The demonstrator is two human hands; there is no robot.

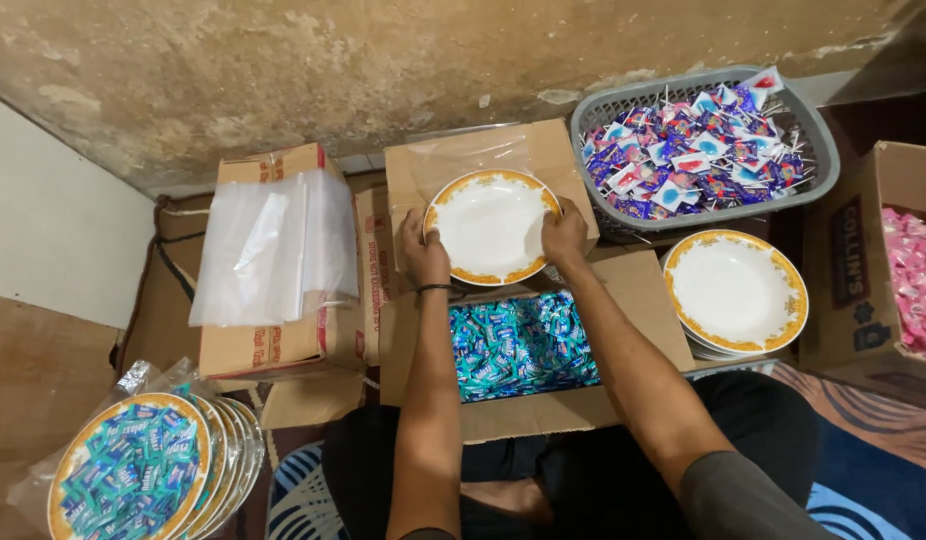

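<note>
A white plate with a gold patterned rim (491,225) rests on the back flap of an open cardboard box (623,300), over a clear plastic sheet. My left hand (423,250) grips the plate's left edge and my right hand (565,236) grips its right edge. A dark band circles my left wrist. Below the plate, the box is full of blue and teal wrapped candies (518,345), right in front of my lap.
A stack of matching empty plates (735,292) sits to the right. A grey basket of blue, purple and red wrapped lollipops (705,150) stands at the back right, a box of pink candies (913,290) far right. Clear bags (275,245) lie on boxes at left; candy-filled plates (143,470) bottom left.
</note>
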